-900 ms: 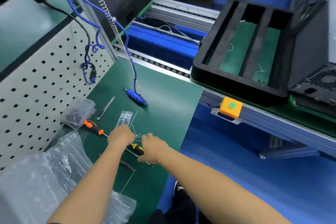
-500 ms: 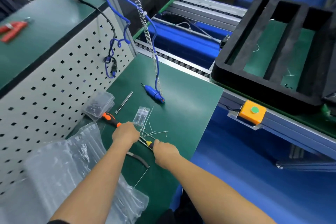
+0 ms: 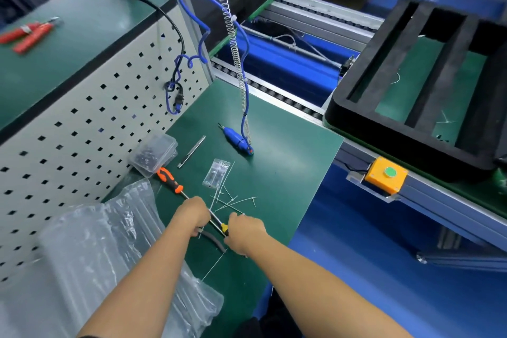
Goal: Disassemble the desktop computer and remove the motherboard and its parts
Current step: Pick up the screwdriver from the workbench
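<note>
**Both hands down among the tools on the green mat**

The left hand [image 3: 193, 214] lies knuckles-up over the shaft of the orange-handled screwdriver [image 3: 169, 180], its fingers curled under towards a dark-handled tool [image 3: 215, 241] that shows just near of it; what exactly it grips I cannot tell. The right hand [image 3: 245, 230] sits just to the right, fingers curled down at a yellow-and-black handle [image 3: 224, 228] that pokes out between the two hands; whether it has hold of it is hidden by the knuckles.

All this is on the near part of the green mat [image 3: 288, 173]. Loose white cable ties [image 3: 236, 200] are scattered just beyond the hands, with a small clear bag [image 3: 216, 173] past them. Farther still lies the blue electric screwdriver [image 3: 238, 143], hanging on a blue cable with a coiled cord. To the left are a thin metal strip [image 3: 192, 151] and a clear plastic box [image 3: 153, 155] of small dark parts, against the white pegboard [image 3: 68, 132]. Bubble wrap [image 3: 96, 255] lies at the near left.

On the conveyor to the far right rests a black slotted tray [image 3: 389, 123], and an orange button box [image 3: 386, 173] is fixed to the rail. No computer or motherboard is to be seen. Red pliers [image 3: 27, 34] lie on the far left bench
</note>
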Action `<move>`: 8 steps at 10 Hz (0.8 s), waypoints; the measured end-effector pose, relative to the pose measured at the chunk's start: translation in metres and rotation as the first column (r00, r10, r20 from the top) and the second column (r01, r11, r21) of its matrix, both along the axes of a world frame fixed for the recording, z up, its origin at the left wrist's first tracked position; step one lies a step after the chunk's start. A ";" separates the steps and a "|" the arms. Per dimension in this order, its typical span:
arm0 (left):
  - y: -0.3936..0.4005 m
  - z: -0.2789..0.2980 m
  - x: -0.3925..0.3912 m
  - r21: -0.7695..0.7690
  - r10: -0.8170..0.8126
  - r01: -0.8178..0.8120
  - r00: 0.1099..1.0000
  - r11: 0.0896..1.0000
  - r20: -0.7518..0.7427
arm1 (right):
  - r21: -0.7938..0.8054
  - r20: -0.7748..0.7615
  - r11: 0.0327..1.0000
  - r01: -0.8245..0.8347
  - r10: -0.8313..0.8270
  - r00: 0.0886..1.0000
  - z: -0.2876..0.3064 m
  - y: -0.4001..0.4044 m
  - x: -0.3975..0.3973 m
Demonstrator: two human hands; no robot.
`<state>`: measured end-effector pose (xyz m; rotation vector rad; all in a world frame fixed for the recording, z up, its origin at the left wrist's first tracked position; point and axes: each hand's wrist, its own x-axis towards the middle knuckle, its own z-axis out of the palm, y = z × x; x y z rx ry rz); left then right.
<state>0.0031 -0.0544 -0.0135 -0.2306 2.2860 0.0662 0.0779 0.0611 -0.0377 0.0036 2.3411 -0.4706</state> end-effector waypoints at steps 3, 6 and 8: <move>-0.009 -0.008 0.005 0.228 0.267 -0.257 0.964 0.939 -0.011 | 0.058 -0.050 0.998 -0.022 0.025 0.998 -0.006 -0.014 -0.004; -0.007 -0.016 0.015 0.113 0.180 -0.175 0.983 0.978 -0.039 | 0.054 -0.047 0.998 -0.015 0.017 0.999 -0.002 -0.015 -0.005; -0.007 -0.023 0.022 0.148 0.282 -0.266 0.954 0.953 -0.104 | -0.031 0.050 0.999 0.008 -0.006 0.999 0.003 -0.012 -0.004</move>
